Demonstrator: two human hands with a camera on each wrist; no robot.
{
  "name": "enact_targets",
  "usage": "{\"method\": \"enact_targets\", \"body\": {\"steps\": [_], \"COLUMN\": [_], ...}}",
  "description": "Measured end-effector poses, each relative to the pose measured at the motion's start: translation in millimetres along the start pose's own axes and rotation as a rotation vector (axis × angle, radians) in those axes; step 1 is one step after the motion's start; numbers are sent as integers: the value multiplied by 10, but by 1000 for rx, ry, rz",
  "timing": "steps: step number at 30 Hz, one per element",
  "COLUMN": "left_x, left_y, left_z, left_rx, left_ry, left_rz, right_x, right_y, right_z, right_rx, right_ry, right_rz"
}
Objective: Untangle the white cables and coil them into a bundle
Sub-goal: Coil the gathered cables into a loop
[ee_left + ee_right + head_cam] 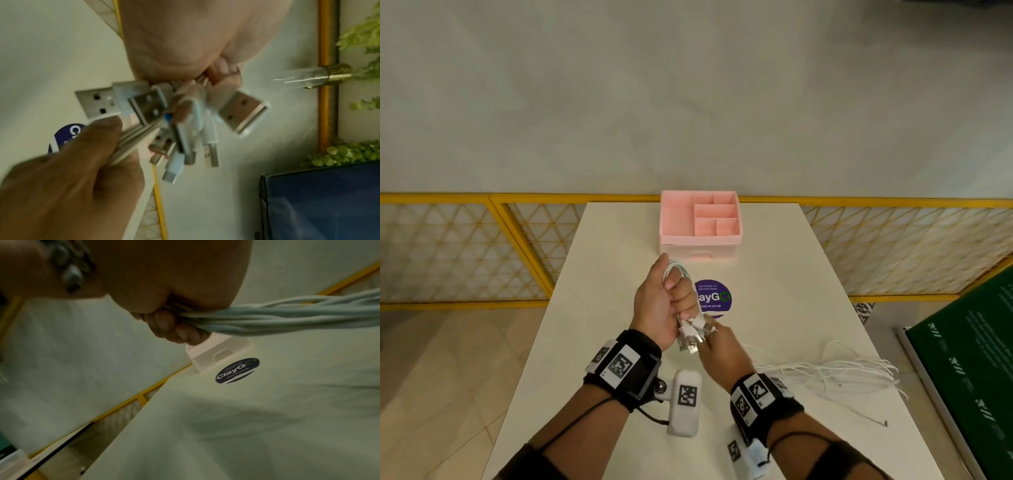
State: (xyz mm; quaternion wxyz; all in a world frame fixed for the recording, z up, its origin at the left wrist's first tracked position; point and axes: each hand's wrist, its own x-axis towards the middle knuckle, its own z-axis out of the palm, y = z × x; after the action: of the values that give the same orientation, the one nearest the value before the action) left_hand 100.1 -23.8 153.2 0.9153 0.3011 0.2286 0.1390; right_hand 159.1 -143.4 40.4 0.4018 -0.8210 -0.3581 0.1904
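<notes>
White cables, too many and too tightly bunched to count as strands, sit in the fist of the left hand, whose fingers curl fully round them above the table. Above that fist the cables bend over in a short loop; below it their plug ends fan out. In the left wrist view at least six metal connectors show beneath the palm, three of them broad USB plugs with paired holes, the others narrower and blurred. The right hand is just below and to the right of the left fist, and its fingers close round the same cables in a tight grasp. From that grasp the strands run out to the right and spread loosely over the table top, thin and tangled, with one end lying apart near the table's edge. Beyond the left fist stands one pink organiser box with five open compartments and one drawer. One round purple sticker lies on the table between box and hands.
</notes>
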Motion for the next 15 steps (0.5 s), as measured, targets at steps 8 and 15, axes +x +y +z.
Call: {"method": "enact_targets", "body": {"steps": [8, 15], "left_x": [57, 58], "left_y": [74, 296], "left_z": [-52, 21], "left_rx": [-73, -85], "left_ry": [96, 68], "left_rz": [154, 266], "right_x": [40, 31], "right_y": [-238, -48], "right_z": [-166, -302], "right_rx": [84, -156], "right_ry": [-127, -5], "right_rz": [11, 56]}}
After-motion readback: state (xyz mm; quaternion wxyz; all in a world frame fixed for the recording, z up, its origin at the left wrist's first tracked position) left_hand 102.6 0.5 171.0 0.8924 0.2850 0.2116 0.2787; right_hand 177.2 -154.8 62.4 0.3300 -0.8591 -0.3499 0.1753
